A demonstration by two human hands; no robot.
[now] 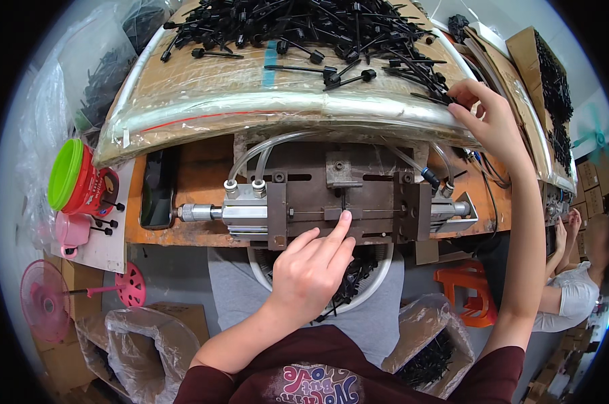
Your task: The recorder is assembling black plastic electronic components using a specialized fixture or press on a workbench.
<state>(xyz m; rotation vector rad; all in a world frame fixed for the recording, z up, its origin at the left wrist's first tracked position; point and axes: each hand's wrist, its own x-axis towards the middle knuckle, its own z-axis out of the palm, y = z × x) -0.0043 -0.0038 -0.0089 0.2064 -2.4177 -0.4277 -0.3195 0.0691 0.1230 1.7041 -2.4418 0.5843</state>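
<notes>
My left hand (311, 271) reaches over the bench, index finger stretched out and the other fingers loosely bent. Its fingertip rests on the small dark block (332, 213) in the middle of the metal fixture (311, 229). A short black stem (344, 199) stands just beyond that fingertip. Far to the right, my right hand (485, 118) is at the edge of a heap of black plastic stemmed parts (304, 27). Its thumb and index finger come together at a thin black part (433, 98), whose end is partly hidden by the fingertips.
Pneumatic cylinders (245, 219) with clear hoses flank the fixture. A cardboard tray (203, 81) with a plastic-wrapped rim holds the heap. At left are a red-and-green bucket (75, 176) and pink cup (72, 230). Below stand a bagged box (139, 343) and an orange stool (467, 291); another person (567, 289) sits right.
</notes>
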